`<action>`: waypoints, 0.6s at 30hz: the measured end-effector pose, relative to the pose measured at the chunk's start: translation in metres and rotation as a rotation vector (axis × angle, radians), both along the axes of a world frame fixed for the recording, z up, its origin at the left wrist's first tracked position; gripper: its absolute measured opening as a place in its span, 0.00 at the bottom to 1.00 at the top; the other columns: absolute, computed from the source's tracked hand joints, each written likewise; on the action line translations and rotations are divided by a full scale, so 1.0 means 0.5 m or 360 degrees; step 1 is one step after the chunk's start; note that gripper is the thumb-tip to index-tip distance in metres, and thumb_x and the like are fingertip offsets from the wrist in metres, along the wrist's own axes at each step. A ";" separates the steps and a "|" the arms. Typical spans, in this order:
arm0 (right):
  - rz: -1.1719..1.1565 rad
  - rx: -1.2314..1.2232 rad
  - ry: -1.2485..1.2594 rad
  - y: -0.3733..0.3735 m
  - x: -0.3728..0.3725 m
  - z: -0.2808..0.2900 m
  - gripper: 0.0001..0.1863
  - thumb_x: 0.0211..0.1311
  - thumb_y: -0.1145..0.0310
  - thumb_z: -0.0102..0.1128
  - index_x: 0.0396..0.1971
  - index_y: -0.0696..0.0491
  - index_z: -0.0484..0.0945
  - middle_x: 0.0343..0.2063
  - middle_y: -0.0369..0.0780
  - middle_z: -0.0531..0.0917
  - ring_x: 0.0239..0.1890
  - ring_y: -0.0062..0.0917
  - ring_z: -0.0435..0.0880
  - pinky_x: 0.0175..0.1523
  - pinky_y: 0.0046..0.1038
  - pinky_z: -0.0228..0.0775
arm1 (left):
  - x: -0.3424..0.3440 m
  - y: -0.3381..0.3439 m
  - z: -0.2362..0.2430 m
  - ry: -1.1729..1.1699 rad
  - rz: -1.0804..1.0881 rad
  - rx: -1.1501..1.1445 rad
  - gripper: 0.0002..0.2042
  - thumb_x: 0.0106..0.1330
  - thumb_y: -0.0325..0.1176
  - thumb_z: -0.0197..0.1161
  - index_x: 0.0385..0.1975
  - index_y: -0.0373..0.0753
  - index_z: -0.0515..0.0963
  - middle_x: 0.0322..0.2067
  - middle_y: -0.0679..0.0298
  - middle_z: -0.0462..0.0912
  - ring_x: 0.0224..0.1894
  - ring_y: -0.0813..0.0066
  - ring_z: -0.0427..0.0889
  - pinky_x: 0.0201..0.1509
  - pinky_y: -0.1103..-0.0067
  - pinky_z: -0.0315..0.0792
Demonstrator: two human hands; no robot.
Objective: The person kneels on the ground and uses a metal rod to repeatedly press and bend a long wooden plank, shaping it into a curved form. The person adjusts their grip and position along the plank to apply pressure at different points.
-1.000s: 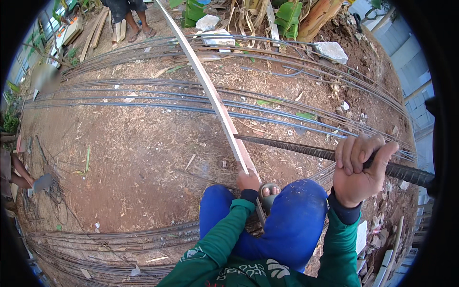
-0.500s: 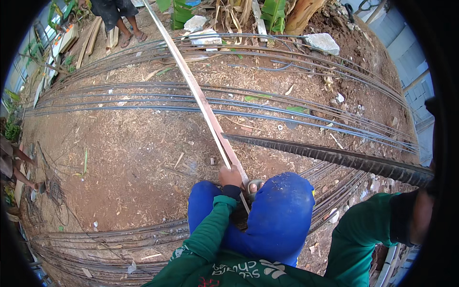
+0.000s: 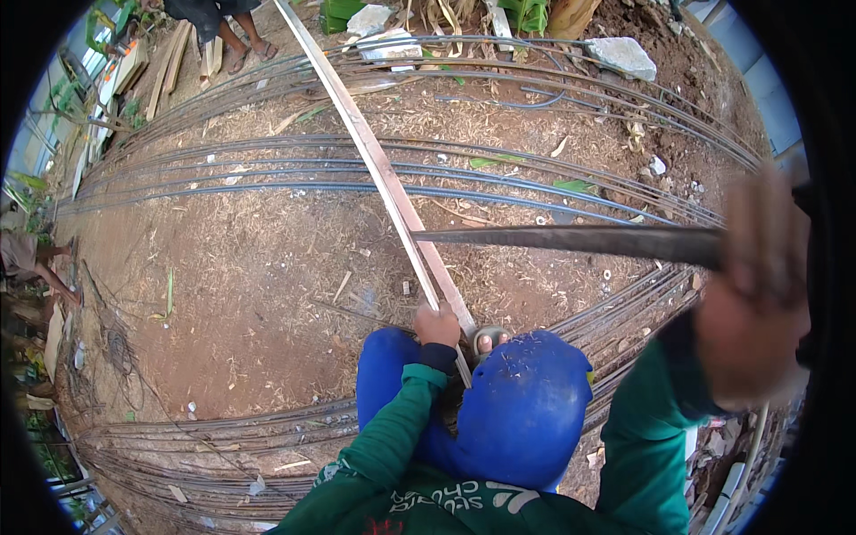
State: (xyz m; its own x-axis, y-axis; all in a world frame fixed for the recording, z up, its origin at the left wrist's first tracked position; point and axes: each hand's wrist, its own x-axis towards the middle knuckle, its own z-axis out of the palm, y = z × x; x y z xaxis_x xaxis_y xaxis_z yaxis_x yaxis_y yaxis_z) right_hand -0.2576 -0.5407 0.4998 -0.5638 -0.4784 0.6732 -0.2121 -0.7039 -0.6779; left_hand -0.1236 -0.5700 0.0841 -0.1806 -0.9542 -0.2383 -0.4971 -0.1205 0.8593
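Observation:
A long wooden plank [image 3: 382,171] runs from the far upper left to my knees, split lengthwise at its near end. My left hand [image 3: 437,324] is closed round the thin left strip of that split. A long dark handsaw [image 3: 571,236] meets the plank where the split begins; whatever lies below the wood is hidden. At the right, my right hand [image 3: 749,330] is raised and blurred, its fingers wrapped round the saw's near end, with the handle hidden. My sandalled foot [image 3: 489,341] is beside the plank's near end, between my blue-clad knees.
Long steel bars [image 3: 357,167] lie across the ground ahead, with another bundle [image 3: 205,437] at the near left. White stone blocks [image 3: 621,57] are at the far side. Another person's legs [image 3: 241,36] stand far left; someone else [image 3: 36,259] is at the left edge.
My right hand has come down and inward from the right edge, and less of the saw shows above the plank. The left hand keeps its hold on the strip. The view has shifted slightly.

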 end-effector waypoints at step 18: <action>-0.0491 0.0186 -0.0885 0.030 -0.407 -0.272 0.18 0.77 0.57 0.45 0.24 0.49 0.63 0.13 0.28 0.55 0.13 0.14 0.51 0.20 0.21 0.46 | 0.022 -0.004 0.002 -0.0050 -0.0056 -0.0023 0.14 0.58 0.32 0.61 0.37 0.26 0.78 0.26 0.42 0.82 0.32 0.47 0.84 0.37 0.62 0.75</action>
State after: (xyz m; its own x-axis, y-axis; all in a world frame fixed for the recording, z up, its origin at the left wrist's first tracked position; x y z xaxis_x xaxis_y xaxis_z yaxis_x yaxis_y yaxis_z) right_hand -0.4609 -0.5256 0.3637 -0.9369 -0.2909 0.1941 0.0122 -0.5817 -0.8133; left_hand -0.1127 -0.5720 0.0850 -0.2071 -0.9508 -0.2306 -0.5276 -0.0900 0.8447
